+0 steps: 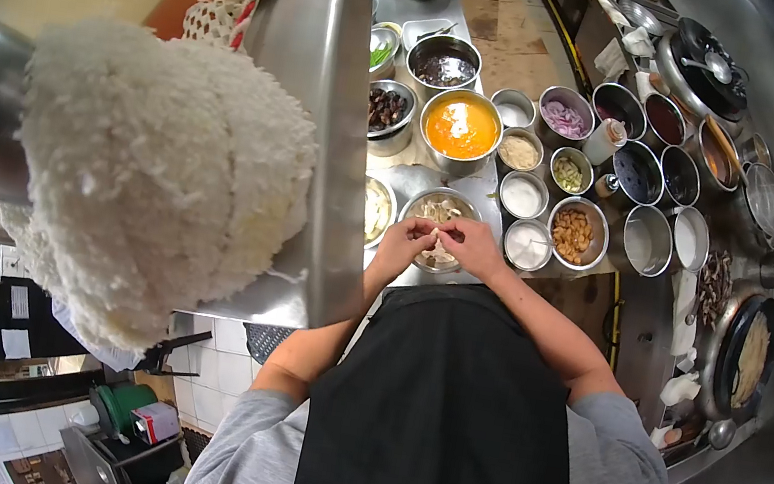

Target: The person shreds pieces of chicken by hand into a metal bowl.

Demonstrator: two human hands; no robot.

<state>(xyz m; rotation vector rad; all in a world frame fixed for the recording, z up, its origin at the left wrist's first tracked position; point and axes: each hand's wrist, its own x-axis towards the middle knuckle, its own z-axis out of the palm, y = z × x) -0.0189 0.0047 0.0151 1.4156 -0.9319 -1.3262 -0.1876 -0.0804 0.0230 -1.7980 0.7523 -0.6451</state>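
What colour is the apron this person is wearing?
The apron is black, shown best in the head view.

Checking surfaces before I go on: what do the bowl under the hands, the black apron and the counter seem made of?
Bowl: probably stainless steel, its rim grey and shiny. Apron: likely fabric, matt, with soft folds. Counter: apparently steel, from its smooth pale-grey sheen.

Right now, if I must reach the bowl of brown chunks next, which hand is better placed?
Probably the right hand: it is nearer the bowl of brown chunks, which stands to its right. The left hand is farther and would likely cross the other. Both seem to pinch one pale piece.
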